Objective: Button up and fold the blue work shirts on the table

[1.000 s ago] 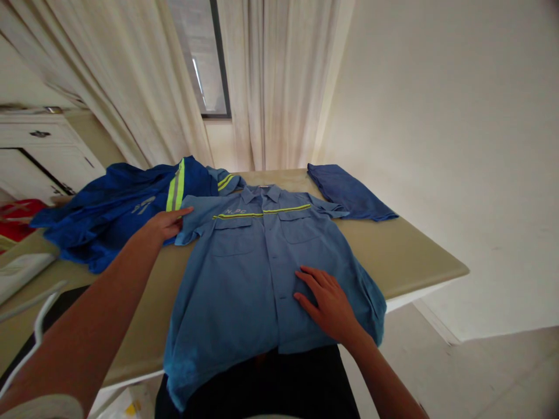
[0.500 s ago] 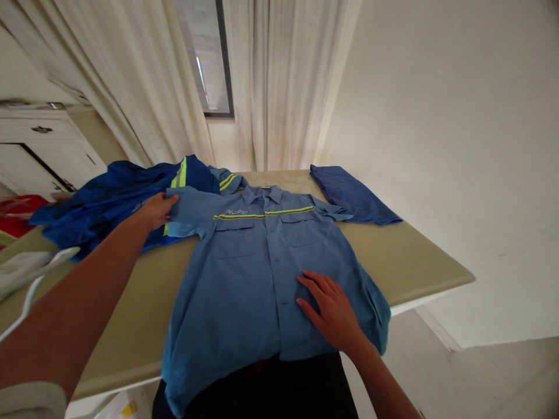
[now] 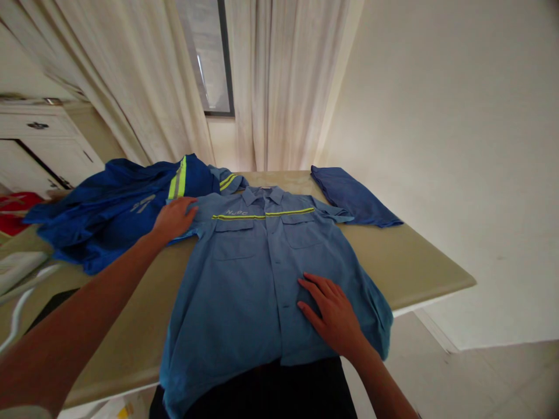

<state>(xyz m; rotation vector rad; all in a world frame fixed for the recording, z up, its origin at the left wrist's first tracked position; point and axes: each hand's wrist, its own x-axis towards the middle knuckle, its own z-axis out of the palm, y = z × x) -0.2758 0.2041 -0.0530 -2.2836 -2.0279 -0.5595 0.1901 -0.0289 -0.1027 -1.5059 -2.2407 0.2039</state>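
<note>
A grey-blue short-sleeved work shirt (image 3: 236, 291) lies front up, collar away from me, with a yellow-green stripe across the chest. Its bottom edge hangs over the table's near side. My left hand (image 3: 177, 218) rests over the shirt's left-hand sleeve, fingers stretched out and covering much of it. Lower down, my right hand (image 3: 332, 314) lies flat on the shirt front beside the button strip, fingers spread.
Bright blue work clothing (image 3: 109, 209) with a reflective band is heaped at the left. Folded dark blue cloth (image 3: 353, 195) lies back right on the beige table (image 3: 428, 273). A white hanger-like object (image 3: 20, 314) is at the left edge. Curtains (image 3: 288, 87) hang behind.
My left hand has moved right, from the sleeve's outer edge onto the sleeve itself. My right hand has stayed almost where it was on the shirt.
</note>
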